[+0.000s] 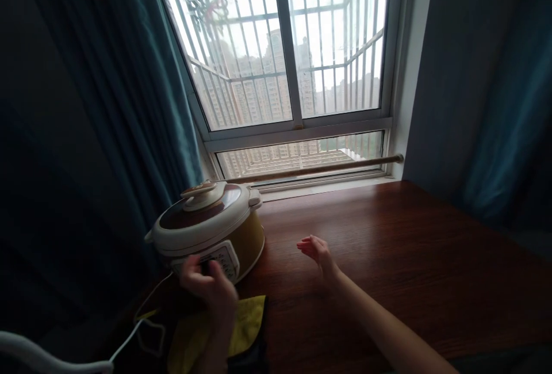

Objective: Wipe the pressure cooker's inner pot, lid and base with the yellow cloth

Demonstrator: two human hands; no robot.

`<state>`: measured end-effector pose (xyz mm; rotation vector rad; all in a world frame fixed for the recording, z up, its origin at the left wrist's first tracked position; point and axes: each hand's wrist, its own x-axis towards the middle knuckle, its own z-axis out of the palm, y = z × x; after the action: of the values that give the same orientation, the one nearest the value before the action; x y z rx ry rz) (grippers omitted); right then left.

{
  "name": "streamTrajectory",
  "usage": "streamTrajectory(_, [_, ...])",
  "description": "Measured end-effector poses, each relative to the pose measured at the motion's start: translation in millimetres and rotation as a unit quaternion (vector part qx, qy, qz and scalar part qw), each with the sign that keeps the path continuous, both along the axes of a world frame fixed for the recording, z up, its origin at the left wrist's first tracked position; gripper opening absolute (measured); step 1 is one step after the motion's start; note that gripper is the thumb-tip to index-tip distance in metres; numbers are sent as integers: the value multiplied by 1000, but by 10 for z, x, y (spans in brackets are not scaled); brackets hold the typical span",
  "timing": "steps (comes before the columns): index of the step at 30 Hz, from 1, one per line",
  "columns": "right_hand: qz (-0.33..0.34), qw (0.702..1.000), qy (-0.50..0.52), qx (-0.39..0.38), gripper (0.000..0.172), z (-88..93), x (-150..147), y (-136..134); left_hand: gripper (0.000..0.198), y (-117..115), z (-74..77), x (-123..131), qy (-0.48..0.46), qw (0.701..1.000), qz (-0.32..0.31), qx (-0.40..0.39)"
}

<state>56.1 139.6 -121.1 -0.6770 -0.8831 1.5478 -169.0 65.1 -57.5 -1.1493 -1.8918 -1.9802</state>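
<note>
A round electric cooker (254, 239) stands at the left of the wooden table, cream and gold with a dark glassy lid and a control panel on its front. My left hand (211, 287) is before that panel, fingers curled and thumb apart, with nothing seen in it; whether it touches the cooker I cannot tell. Beneath my left wrist lies a yellow cloth (248, 322) with a dark edge. To the right of the cooker, my right hand (319, 253) hovers over the table, fingers stretched out and holding nothing visible.
The brown table (388, 236) reaches to the window sill, where a rail (328, 168) runs across the barred window. Blue curtains (159, 103) hang on both sides. At lower left are a white cord (125, 344) and a pale curved tube (43, 357).
</note>
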Motion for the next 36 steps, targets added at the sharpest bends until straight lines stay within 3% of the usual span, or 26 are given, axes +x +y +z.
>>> streamTrajectory(1, [-23, 999, -34, 23, 42, -124, 92, -60, 58, 1, -192, 374, 8, 998, -59, -1])
streamTrajectory(3, [-66, 993, -84, 55, 44, -310, 223, -129, 56, 89, -527, 1076, -25, 963, -260, -62])
streamTrajectory(5, [-93, 987, -110, 72, 48, -413, 307, -130, 54, 278, -750, 1613, -182, 878, -428, -112])
streamTrajectory(7, [-111, 983, -127, 78, 52, -457, 367, -79, 53, 505, -867, 1943, -231, 832, -484, -142])
streamTrajectory(9, [-127, 977, -148, 83, 52, -478, 416, -6, 56, 687, -923, 2093, -260, 799, -519, -157])
streamTrajectory(13, [-135, 971, -182, 74, 55, -520, 458, 102, 50, 795, -982, 2106, -312, 716, -599, -177])
streamTrajectory(15, [-125, 972, -191, 62, 57, -544, 449, 118, 45, 774, -995, 2073, -324, 698, -614, -176])
streamTrajectory(25, [-39, 978, -200, -35, 58, -576, 420, 102, 35, 731, -936, 2002, -294, 672, -652, -192])
streamTrajectory(36, [-15, 971, -236, 43, 59, -643, 361, -12, 35, 632, -979, 1971, -310, 709, -602, -197])
